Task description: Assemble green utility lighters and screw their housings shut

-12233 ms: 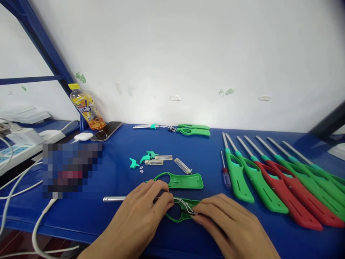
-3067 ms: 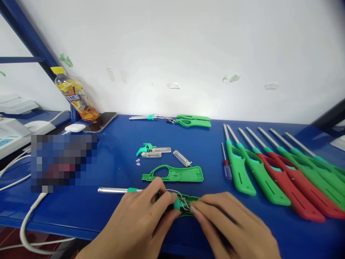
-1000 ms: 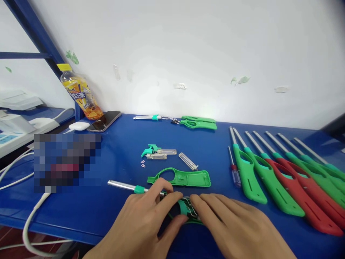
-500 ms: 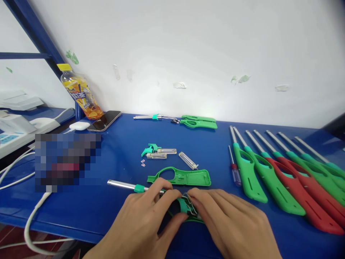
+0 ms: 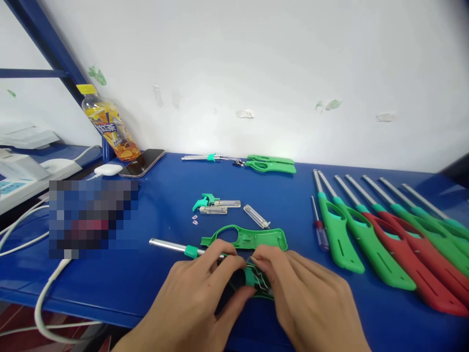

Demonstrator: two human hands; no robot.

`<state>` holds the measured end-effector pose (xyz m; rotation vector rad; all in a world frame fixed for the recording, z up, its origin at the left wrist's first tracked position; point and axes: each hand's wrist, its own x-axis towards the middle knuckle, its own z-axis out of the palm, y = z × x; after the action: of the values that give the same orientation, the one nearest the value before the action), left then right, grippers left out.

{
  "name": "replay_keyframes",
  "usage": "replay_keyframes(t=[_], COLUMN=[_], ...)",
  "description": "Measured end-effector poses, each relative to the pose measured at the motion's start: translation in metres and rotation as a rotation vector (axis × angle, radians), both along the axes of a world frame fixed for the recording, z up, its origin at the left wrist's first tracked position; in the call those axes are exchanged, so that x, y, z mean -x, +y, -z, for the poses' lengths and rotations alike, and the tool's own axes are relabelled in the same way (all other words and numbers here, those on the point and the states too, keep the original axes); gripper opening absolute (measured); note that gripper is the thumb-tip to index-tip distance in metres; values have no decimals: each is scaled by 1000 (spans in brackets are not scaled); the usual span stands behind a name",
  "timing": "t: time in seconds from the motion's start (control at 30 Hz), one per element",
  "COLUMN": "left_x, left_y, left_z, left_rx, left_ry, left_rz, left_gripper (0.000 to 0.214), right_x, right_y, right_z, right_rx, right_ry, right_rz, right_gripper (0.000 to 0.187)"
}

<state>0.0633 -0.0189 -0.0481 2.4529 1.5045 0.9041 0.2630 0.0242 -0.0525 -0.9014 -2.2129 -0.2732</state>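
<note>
In front of me lies an opened gas lighter with a metal tube (image 5: 168, 245), a teal collar and a green trigger (image 5: 249, 276) in its lower casing half. My left hand (image 5: 205, 288) is closed around the lighter's middle, thumb and fingers on either side of the trigger. Thin wires (image 5: 261, 281) run over the inside of the casing. The fingertips of my right hand (image 5: 308, 288) pinch a wire at the trigger's right; they partly hide the handle end. Just behind both hands rests the other green casing half (image 5: 262, 238), inner side up.
Clear fuel tanks (image 5: 256, 216), teal triggers (image 5: 201, 203) and tiny pink pieces (image 5: 195, 220) lie farther back. Another dismantled lighter (image 5: 270, 165) is by the wall. At right are a screwdriver (image 5: 322, 236) and several assembled lighters (image 5: 344, 239). A phone (image 5: 142, 163) and bottle (image 5: 110, 124) stand left.
My right hand has shifted slightly, its fingers now more bent and raised, showing more of the wires and casing. The lighter has moved a little to the right; my left hand keeps its hold.
</note>
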Motion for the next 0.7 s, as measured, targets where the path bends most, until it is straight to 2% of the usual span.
replay_keyframes(t=[0.53, 0.7], left_x=[0, 1], left_y=[-4, -3], left_z=[-2, -1], left_rx=[75, 82], left_ry=[-15, 9], left_rz=[2, -5], left_gripper=[18, 28], right_x=[4, 3], right_y=[-3, -2], right_z=[-4, -2], right_rx=[58, 83], right_ry=[117, 125], right_rz=[35, 27], right_gripper=[23, 21])
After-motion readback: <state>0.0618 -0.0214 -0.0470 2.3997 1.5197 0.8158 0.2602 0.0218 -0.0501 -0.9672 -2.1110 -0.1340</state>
